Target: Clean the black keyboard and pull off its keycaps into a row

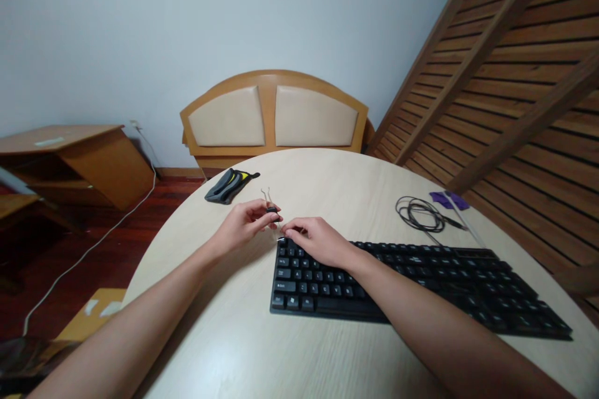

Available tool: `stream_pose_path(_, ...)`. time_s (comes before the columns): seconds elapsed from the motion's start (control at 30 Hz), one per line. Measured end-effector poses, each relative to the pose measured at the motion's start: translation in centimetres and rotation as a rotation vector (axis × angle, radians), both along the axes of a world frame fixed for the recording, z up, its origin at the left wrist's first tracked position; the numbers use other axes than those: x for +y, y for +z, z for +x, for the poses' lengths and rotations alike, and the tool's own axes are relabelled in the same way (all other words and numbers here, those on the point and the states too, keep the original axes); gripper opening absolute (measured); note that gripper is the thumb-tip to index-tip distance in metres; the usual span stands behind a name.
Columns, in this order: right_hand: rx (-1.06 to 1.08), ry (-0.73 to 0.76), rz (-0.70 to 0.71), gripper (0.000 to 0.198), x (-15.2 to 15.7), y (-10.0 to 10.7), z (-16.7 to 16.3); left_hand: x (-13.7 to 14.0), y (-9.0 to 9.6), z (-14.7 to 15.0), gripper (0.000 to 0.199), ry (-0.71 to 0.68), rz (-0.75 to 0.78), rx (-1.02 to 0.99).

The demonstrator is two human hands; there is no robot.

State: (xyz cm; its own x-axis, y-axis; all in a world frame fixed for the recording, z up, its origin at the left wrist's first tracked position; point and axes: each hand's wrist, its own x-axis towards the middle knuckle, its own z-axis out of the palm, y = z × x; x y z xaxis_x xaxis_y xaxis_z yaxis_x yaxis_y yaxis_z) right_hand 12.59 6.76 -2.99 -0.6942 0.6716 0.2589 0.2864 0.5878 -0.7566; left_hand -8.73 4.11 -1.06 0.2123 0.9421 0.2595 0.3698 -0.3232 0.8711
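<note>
Two hands near tabletop's middle; left hand (241, 224) pinching what looks like a clip (272, 207); right hand (314, 240), fingers together, on keyboard's (421, 283) left corner.

The room has soft, even indoor light and no strong glare. The pale tabletop (327, 361) shows only weak shadows under the arms. The floor at the left is dim. The wide lens bends straight lines near the edges, and the corners are slightly blurred.
</note>
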Motion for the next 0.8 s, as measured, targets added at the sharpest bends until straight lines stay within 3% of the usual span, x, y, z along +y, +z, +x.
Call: stream_pose_path(0.8, 0.045, 0.013, -0.034, 0.020, 0.61, -0.78, 0.02, 0.30, 0.05, 0.40, 0.036, 0.193, -0.267, -0.107)
